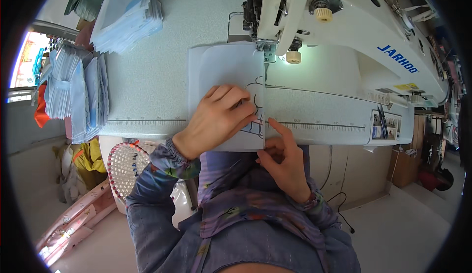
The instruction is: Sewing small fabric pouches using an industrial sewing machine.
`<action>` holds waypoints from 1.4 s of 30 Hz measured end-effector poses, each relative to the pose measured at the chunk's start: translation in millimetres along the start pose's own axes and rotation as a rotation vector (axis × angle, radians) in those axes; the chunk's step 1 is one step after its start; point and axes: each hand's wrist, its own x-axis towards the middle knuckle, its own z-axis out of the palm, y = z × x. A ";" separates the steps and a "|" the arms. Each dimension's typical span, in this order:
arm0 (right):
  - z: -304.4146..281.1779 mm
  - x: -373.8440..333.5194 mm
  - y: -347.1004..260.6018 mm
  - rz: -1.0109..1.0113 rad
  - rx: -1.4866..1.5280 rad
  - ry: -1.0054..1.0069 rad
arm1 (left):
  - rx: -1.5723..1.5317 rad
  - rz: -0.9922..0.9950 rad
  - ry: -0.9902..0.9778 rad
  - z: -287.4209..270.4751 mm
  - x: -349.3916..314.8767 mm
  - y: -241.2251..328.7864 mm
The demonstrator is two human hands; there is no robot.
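Observation:
A pale fabric panel (221, 66) with dark line drawing on its right part lies on the sewing machine bed. Its far right corner reaches the presser foot (268, 51), and its near edge hangs at the table's front. My left hand (221, 118) is on the panel, fingers bent and closed on the cloth by the drawing. At the near right corner, my right hand (282, 160) has its thumb and curled fingers closed on the panel's edge, its index finger stretched out along that side. Both hands' fingertips are partly hidden.
The white sewing machine (344, 12) spans the back right. Stacked pale blue cloth pieces (130, 15) lie back left; more bundles (73, 86) hang over the left edge. A ruler strip (319, 125) runs along the front. Below left stands a woven basket (123, 167).

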 end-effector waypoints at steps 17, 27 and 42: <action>-36.7 36.6 -25.6 -0.161 -0.275 0.020 | 0.103 0.001 0.058 8.0 -53.2 54.8; -56.0 139.1 -38.6 -0.806 -0.997 0.043 | 0.115 -0.043 0.078 6.8 -46.5 55.0; -52.4 141.9 -45.1 -0.761 -0.989 0.019 | 0.128 -0.024 0.113 2.1 8.7 -11.8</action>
